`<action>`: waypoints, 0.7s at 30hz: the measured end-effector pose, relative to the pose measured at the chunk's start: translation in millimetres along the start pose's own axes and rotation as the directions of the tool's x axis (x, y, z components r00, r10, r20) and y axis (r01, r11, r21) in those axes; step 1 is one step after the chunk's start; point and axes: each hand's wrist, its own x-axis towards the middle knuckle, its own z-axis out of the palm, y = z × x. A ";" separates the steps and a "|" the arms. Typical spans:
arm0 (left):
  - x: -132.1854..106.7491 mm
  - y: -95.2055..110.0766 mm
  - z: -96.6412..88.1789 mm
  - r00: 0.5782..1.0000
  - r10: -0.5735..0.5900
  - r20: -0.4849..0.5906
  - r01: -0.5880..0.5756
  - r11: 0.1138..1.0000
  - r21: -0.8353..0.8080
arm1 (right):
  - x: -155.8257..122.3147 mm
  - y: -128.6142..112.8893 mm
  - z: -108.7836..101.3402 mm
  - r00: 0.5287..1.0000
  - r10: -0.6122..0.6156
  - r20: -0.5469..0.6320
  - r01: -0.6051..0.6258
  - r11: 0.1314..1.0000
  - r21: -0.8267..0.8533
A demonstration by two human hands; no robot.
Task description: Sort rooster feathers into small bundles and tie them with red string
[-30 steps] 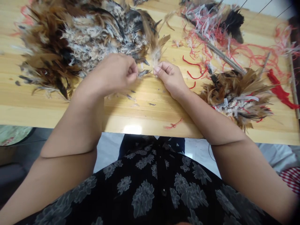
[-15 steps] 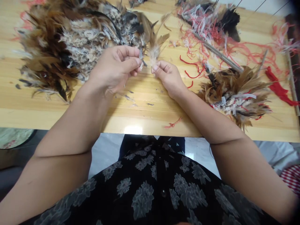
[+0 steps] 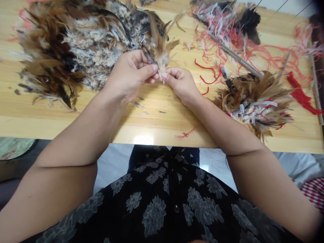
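One tuft (image 3: 163, 56) is pinched at its base by the right hand (image 3: 181, 82), and it is spread above this grip. By the left hand (image 3: 131, 72), a dark feather (image 3: 149, 57) is pinched just beside the tuft. Left of the grip, a large pile (image 3: 91, 45) is seen on the table (image 3: 152, 125); to the right, red threads (image 3: 212, 82) and a feather bundle (image 3: 263, 88) are laid.

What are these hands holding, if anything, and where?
The right hand pinches a tan-and-white feather bunch by its pale lower end; the left hand apparently holds a slim dark-grey feather, exact spot hidden.
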 end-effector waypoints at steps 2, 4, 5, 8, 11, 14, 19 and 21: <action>1.4 -2.5 0.9 1.000 0.022 -0.016 -0.022 1.000 0.003 | 0.1 0.2 0.0 1.000 0.007 0.000 -0.007 1.000 0.000; 3.3 -6.3 1.6 0.999 0.042 -0.034 -0.042 0.999 0.018 | 0.4 -0.8 0.4 1.000 0.005 0.005 -0.005 1.000 0.007; 4.2 -8.3 1.6 0.998 0.051 -0.041 -0.049 0.998 0.026 | 0.6 -1.6 0.7 1.000 0.002 0.008 -0.002 1.000 0.013; 5.9 -12.4 1.5 0.997 0.066 -0.049 -0.064 0.998 0.028 | 1.5 -3.4 1.4 1.000 -0.002 0.017 0.001 1.000 0.014; 6.3 -12.8 3.1 0.997 0.060 -0.053 -0.060 0.998 -0.011 | 3.6 -0.2 1.2 1.000 -0.011 0.016 0.011 1.000 -0.019; 6.0 -10.1 7.0 0.992 0.053 -0.113 -0.057 0.998 -0.037 | 6.7 8.0 0.1 0.999 -0.039 0.029 0.041 0.998 -0.056; 7.1 -7.3 10.0 0.993 -0.010 -0.118 -0.008 0.989 -0.145 | 8.6 17.6 -1.8 0.994 -0.082 0.069 0.088 0.992 -0.091; 7.0 -7.0 9.7 0.994 -0.040 -0.105 0.021 0.984 -0.180 | 8.1 18.8 -2.3 0.991 -0.103 0.080 0.111 0.989 -0.096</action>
